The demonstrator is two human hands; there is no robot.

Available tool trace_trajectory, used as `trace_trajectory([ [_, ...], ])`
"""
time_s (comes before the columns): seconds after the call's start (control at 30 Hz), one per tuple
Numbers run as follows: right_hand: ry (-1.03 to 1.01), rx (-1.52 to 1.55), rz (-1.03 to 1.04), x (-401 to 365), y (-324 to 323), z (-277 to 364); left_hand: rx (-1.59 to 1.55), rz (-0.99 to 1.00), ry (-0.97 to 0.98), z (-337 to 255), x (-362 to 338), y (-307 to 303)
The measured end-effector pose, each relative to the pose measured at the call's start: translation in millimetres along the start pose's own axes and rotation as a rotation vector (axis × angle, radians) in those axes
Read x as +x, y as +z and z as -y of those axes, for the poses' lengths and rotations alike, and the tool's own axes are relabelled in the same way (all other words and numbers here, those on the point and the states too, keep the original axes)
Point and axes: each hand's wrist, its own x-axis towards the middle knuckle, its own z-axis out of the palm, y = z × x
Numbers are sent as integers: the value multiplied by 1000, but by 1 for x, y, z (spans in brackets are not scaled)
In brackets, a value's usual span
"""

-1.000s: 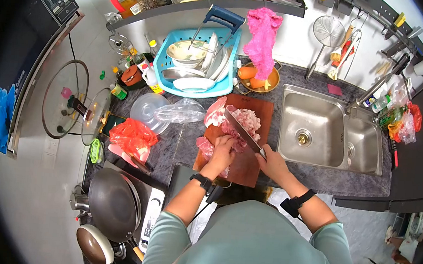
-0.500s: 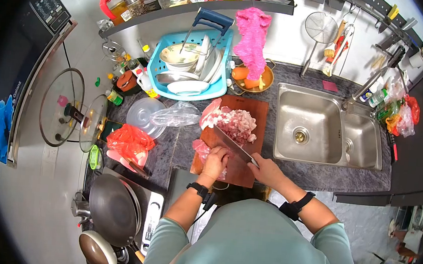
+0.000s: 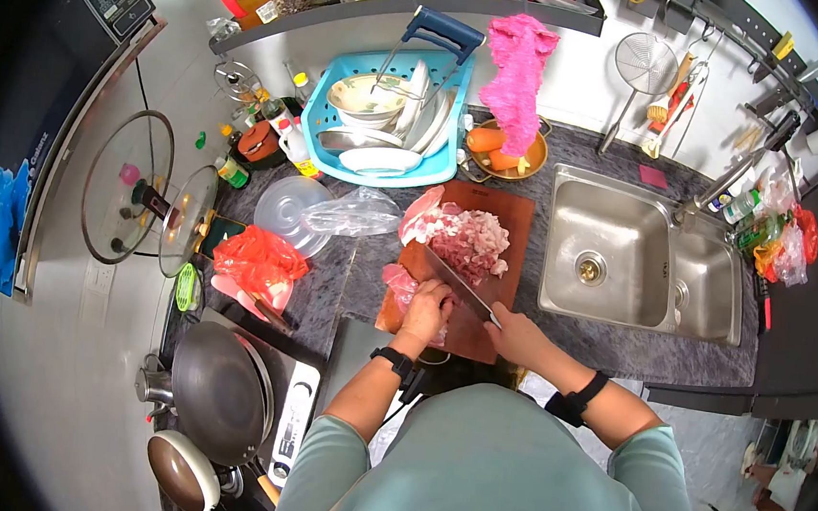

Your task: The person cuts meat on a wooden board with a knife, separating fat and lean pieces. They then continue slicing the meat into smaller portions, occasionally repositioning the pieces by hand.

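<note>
A wooden cutting board point(image 3: 512, 264) lies on the dark counter. My right hand point(image 3: 515, 335) is closed round the handle of a knife point(image 3: 461, 284), whose blade slants up and left across the board. Beside the blade, my left hand point(image 3: 429, 307) presses with bent fingers on a piece of raw meat point(image 3: 400, 282) at the board's left side. Behind the knife sits a pile of chopped meat point(image 3: 475, 244), with a larger pink and white slab point(image 3: 423, 214) at its left.
A double sink point(image 3: 607, 242) is at the right. Behind the board stand a blue dish rack point(image 3: 316, 114) and a bowl point(image 3: 537, 155) with carrots. A red bag point(image 3: 257, 261), plastic lid point(image 3: 278, 209) and wok point(image 3: 218, 389) are at the left.
The view has shifted slightly, so most things appear a little further right. Both hands keep nearly the same places on the meat and knife.
</note>
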Motion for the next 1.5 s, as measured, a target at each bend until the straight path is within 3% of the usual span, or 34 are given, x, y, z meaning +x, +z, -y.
trace_trajectory([
  [0.37, -65, 124, -127, 84, 51, -11, -56, 35, -25, 1, -2, -4],
  [0.67, -43, 177, -203, 78, 21, -1, 82, 0, 72, 5, -11, -4],
  [0.77, -66, 150, -241, 70, 6, 0, 2, 48, -155, 5, -9, -4],
  [0.87, -57, 132, -236, 58, -7, 0, 52, -70, 87, -15, 4, -13],
  [0.97, -34, 102, -208, 43, -13, -6, 102, 56, 242, -13, 14, -16],
  [1.07, -33, 58, -173, 28, -17, -12, 109, 154, 47, -8, 13, -11],
  [1.17, -24, 41, -145, 15, -21, -12, 104, 152, -276, -18, 10, -13],
  [1.27, -34, 30, -134, 2, -26, -2, 134, -20, -136, -25, 7, -16],
  [1.37, -61, -27, -99, -6, -30, 5, 2, -20, 88, -5, 3, -3],
  [1.5, -90, -148, -40, -8, -18, -3, 55, 33, 22, -1, 1, 3],
])
